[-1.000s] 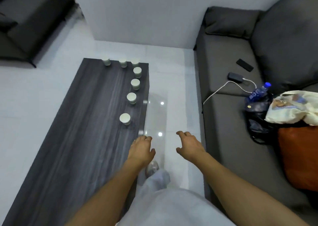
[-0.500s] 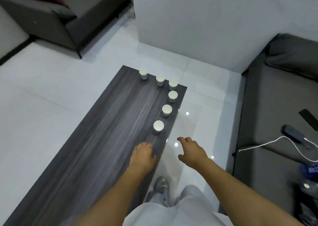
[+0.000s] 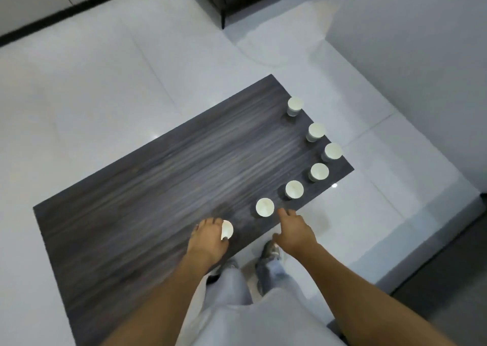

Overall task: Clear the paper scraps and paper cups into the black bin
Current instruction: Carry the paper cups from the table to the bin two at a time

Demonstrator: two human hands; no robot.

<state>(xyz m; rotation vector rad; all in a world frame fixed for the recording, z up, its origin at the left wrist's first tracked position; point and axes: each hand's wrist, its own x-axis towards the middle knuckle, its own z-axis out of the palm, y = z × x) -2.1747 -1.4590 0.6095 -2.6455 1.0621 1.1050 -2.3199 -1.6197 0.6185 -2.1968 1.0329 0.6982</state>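
Now the person is standing at the long side of a dark wood-grain tabletop (image 3: 147, 187) and is looking down at it. Seven white paper cups are standing upright on the tabletop, in a bent line along its right end and its near edge. The left hand (image 3: 208, 240) is lying over the nearest cup (image 3: 227, 229), with the fingers curling around its left side, so only the right part of the rim is showing; it seems to be gripping this cup, although the fingertips are hidden. The right hand (image 3: 293, 231) is reaching forward with the fingers loosely stretched and holding nothing, and the longest fingertip is pointing at the second cup (image 3: 264, 207), just beside its rim; I cannot tell if it is touching. Further along, the third cup (image 3: 294, 189) and the fourth cup (image 3: 319, 172) are following the near edge, the fifth cup (image 3: 332, 151) is sitting at the corner, and the sixth cup (image 3: 316, 131) and the seventh cup (image 3: 294, 105) are standing along the short end. The cups are well apart from each other. Under the arms, light grey trousers and shoes are showing above a glossy white tile floor (image 3: 105, 82).
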